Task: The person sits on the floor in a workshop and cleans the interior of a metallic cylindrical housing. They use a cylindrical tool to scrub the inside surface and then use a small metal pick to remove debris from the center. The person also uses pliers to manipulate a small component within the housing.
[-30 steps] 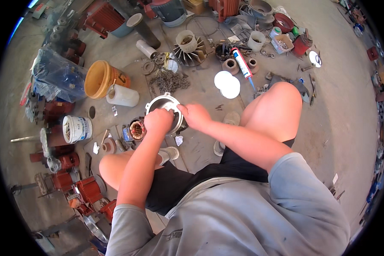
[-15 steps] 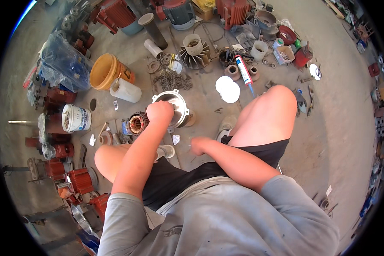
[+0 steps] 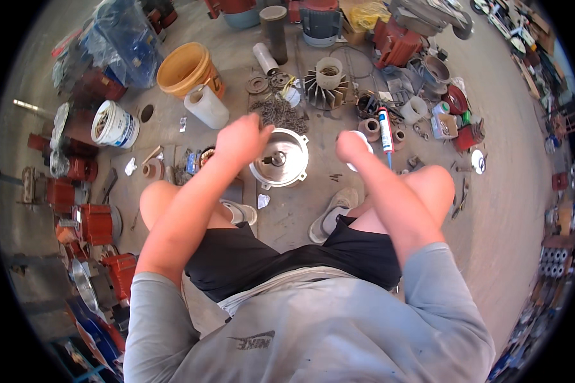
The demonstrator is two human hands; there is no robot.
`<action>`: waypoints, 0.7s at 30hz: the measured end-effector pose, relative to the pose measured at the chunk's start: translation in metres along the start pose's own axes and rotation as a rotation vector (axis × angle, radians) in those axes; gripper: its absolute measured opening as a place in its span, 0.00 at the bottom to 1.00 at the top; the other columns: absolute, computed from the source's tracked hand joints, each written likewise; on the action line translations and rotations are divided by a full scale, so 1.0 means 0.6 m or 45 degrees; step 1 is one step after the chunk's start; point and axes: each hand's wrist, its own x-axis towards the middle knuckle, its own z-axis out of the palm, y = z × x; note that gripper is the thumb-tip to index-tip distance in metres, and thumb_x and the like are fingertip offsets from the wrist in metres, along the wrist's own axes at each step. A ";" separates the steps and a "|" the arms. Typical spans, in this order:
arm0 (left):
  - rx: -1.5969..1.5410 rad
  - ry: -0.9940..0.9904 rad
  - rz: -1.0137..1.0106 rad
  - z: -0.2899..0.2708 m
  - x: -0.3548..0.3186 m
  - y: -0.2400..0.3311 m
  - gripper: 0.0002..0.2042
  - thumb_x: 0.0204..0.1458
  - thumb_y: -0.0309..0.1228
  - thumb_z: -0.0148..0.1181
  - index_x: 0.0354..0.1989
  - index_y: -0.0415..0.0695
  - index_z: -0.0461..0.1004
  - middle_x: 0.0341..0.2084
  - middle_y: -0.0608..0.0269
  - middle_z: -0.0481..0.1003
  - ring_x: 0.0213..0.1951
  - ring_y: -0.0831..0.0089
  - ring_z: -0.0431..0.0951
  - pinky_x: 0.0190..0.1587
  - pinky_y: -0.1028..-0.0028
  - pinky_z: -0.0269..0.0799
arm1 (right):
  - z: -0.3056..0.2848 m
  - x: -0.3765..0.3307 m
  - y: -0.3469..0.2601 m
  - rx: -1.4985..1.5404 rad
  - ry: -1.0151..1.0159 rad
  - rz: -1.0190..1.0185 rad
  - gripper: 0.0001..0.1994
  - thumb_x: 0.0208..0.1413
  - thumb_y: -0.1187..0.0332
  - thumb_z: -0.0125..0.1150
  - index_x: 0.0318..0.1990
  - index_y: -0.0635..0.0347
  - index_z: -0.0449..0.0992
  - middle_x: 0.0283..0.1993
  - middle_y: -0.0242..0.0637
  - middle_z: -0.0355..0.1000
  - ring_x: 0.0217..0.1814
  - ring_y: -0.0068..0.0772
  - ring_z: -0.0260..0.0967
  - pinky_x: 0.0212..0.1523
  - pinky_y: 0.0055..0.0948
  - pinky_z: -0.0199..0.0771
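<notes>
Presently logged: round metal motor cover [image 3: 280, 159] with centre shaft, on floor between feet. Left hand [image 3: 241, 138] at its rim, fingers curled; right hand [image 3: 352, 145] beside, grip unclear. Step judged: seating cover; next needs both hands steadying it.

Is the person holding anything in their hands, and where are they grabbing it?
The left hand touches the rim of the round metal motor cover; a real hold cannot be told. The right hand looks closed, any contents hidden.

Motor end cover [image 3: 281, 158] bare shiny metal; floor [image 3: 505, 210] rough concrete.
</notes>
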 end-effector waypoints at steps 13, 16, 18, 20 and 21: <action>-0.213 -0.378 -0.108 0.071 0.014 -0.081 0.26 0.69 0.42 0.62 0.65 0.32 0.72 0.51 0.33 0.84 0.55 0.37 0.85 0.58 0.46 0.80 | -0.094 -0.071 -0.365 -0.522 -0.355 -0.165 0.23 0.69 0.47 0.63 0.56 0.53 0.90 0.55 0.40 0.88 0.57 0.42 0.87 0.56 0.42 0.86; -0.211 -0.372 -0.035 0.104 0.008 -0.089 0.25 0.56 0.23 0.72 0.63 0.36 0.75 0.52 0.39 0.85 0.56 0.42 0.86 0.57 0.51 0.84 | -0.077 -0.049 -0.385 -0.715 -0.498 -0.227 0.24 0.73 0.44 0.56 0.57 0.49 0.90 0.56 0.40 0.88 0.58 0.42 0.87 0.58 0.41 0.85; -0.169 -0.392 -0.015 0.094 -0.004 -0.073 0.21 0.59 0.24 0.69 0.62 0.37 0.77 0.53 0.41 0.86 0.55 0.46 0.87 0.56 0.53 0.85 | -0.083 -0.049 -0.388 -0.711 -0.592 -0.188 0.23 0.73 0.46 0.56 0.56 0.48 0.90 0.56 0.39 0.88 0.58 0.43 0.87 0.58 0.42 0.86; -0.186 -0.404 -0.041 0.089 -0.012 -0.073 0.19 0.60 0.25 0.68 0.61 0.38 0.79 0.54 0.43 0.86 0.55 0.48 0.88 0.55 0.53 0.86 | -0.072 -0.044 -0.383 -0.768 -0.557 -0.299 0.22 0.72 0.46 0.58 0.55 0.47 0.91 0.56 0.39 0.88 0.57 0.44 0.87 0.57 0.43 0.86; -0.205 -0.411 -0.030 0.087 -0.008 -0.070 0.19 0.61 0.25 0.68 0.60 0.38 0.80 0.54 0.43 0.86 0.55 0.48 0.88 0.55 0.54 0.86 | -0.068 -0.038 -0.368 -0.795 -0.532 -0.343 0.21 0.71 0.47 0.58 0.54 0.47 0.91 0.55 0.39 0.88 0.57 0.44 0.87 0.56 0.43 0.86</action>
